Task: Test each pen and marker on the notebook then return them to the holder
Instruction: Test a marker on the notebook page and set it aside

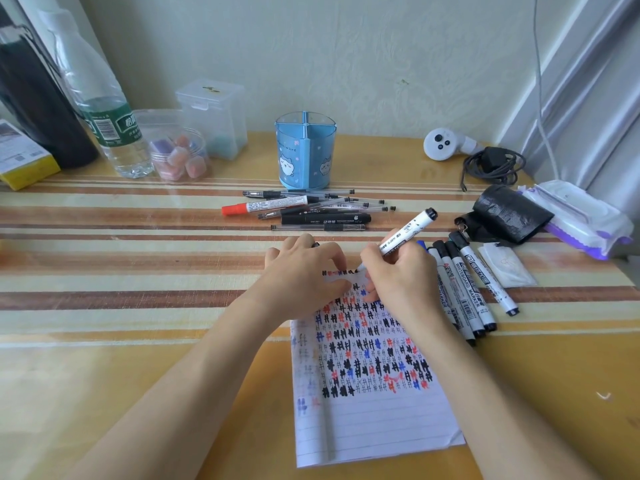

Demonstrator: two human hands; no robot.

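Note:
A lined notebook page (374, 420), covered in black, red and blue hash marks, lies in front of me. My right hand (401, 275) grips a white whiteboard marker (410, 233), its tip down at the page's top edge. My left hand (304, 268) presses on the page's top left corner with fingers curled; something small and dark peeks out by its fingers. The blue pen holder (304, 150) stands empty at the back. A pile of pens and markers (311, 209) lies before it. Several whiteboard markers (467, 289) lie right of the page.
A water bottle (107, 119), clear plastic boxes (214, 116) and a jar of erasers (180, 157) stand at back left. A white controller (443, 143), black cable (491, 164), black pouch (509, 213) and wipes pack (581, 216) sit at right. A yellow box (24, 157) is far left.

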